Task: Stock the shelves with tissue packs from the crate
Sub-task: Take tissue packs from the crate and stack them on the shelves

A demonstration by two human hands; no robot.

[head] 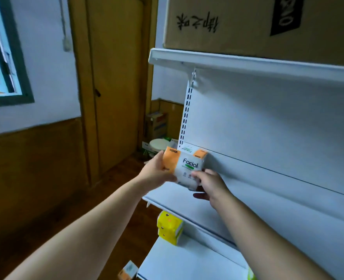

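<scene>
An orange and white tissue pack [185,165] marked "Facial" is held just above the left end of the white middle shelf [238,201]. My left hand [157,170] grips its left side. My right hand [211,184] pinches its lower right corner. A second orange and white pack [189,148] stands behind it against the shelf's back panel. Yellow tissue packs [169,227] sit on the shelf below. Another orange pack [127,271] shows at the bottom edge. The crate is not in view.
A large cardboard box [248,23] rests on the top shelf [248,61]. A wooden door [114,81] and a window [3,53] are to the left. Small boxes and a white round thing [159,144] lie on the floor behind the shelf end.
</scene>
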